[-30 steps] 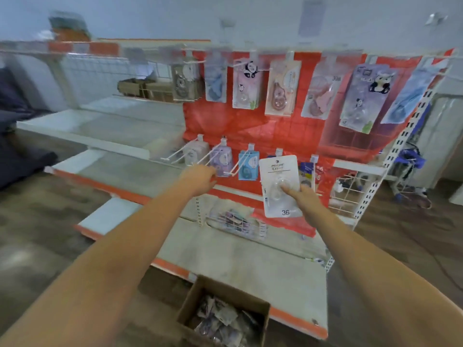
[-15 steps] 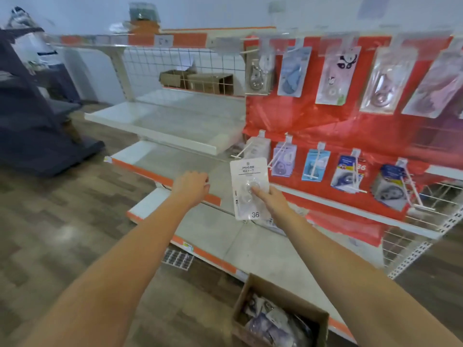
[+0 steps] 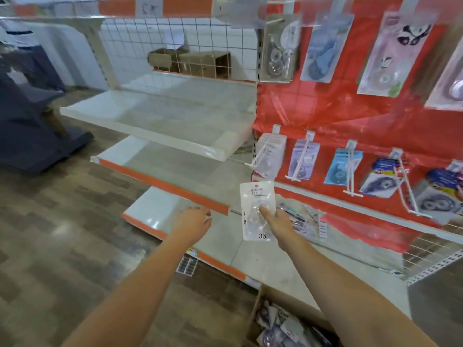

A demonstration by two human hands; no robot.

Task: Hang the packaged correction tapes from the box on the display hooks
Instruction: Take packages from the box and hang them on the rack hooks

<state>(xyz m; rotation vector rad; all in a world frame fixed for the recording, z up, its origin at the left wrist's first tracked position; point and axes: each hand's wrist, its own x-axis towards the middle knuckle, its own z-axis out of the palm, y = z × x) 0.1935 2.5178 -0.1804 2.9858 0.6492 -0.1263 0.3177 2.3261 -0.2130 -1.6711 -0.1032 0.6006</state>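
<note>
My right hand (image 3: 276, 221) pinches a white packaged correction tape (image 3: 256, 196) marked 36, held upright below the leftmost hook (image 3: 258, 156) of the lower row on the red display panel (image 3: 350, 121). That hook carries matching white packs. My left hand (image 3: 193, 222) hovers to the left with loosely curled fingers, holding nothing. The cardboard box (image 3: 253, 321) with several more packs sits on the floor at the bottom right, partly hidden by my right arm.
Other hooks along the lower and upper rows carry blue, purple and clear tape packs (image 3: 342, 167). White shelves (image 3: 155, 121) with orange edges jut out to the left. A wire basket (image 3: 426, 249) sits at right. Wood-pattern floor (image 3: 62, 234) spreads left.
The view has swung left and closer to the shelves. My right hand has carried the pack leftward along the lower row, from the fourth hook toward the first. My left hand has dropped away from the hooks.
</note>
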